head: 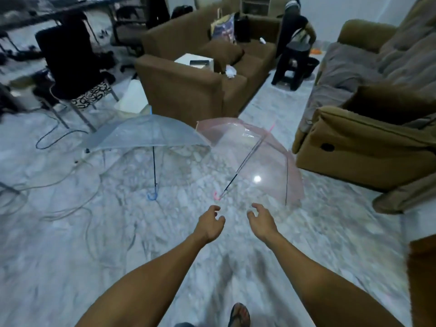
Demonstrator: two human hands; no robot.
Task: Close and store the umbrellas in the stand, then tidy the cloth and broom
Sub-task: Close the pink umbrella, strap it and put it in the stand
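Reaching toward the pink umbrella (250, 147), I have my left hand (210, 224) and right hand (262, 220) loosely spread, each grip empty. It and the blue umbrella (146, 133) lie open on the floor (70, 232), so nothing is stored yet. I see no stand, cloth or broom; motion blur smears the floor.

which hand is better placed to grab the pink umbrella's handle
Probably the left hand: its fingertips sit just below the pink handle. The right hand is open too, but farther right, under the canopy edge.
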